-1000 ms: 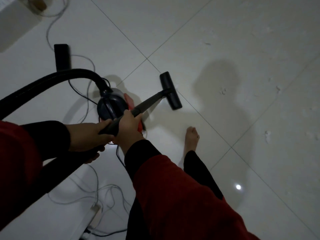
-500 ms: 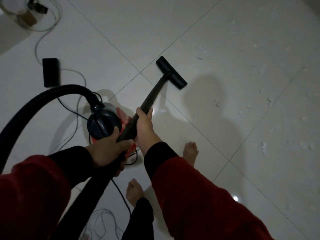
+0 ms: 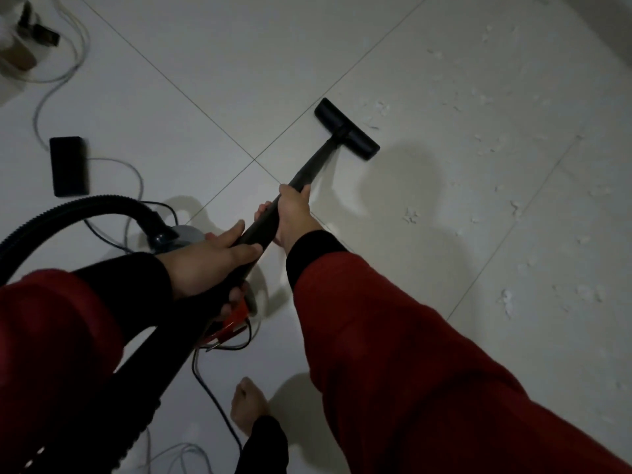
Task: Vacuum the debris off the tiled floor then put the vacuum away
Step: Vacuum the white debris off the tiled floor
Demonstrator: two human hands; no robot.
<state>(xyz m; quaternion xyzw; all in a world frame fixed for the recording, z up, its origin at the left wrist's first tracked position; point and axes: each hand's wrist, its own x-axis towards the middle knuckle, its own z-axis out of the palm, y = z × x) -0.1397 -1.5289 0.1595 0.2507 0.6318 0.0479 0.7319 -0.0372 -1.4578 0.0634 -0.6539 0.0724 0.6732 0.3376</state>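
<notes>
Grip: our left hand (image 3: 208, 265) and right hand (image 3: 294, 213) both clasp the wand (image 3: 273, 220).
Progress: nozzle (image 3: 347, 130) just reaching the debris (image 3: 506, 302); floor (image 3: 239, 63) far corner unswept, storage pending.

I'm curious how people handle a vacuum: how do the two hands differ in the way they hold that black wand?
The right hand grips the wand farther down, nearer the floor head; the left hand grips it higher up, near where the hose joins. The right arm is stretched forward, while the left stays bent close to the body. Both hands have their fingers curled round the wand, and both arms wear red sleeves with black cuffs.
</notes>
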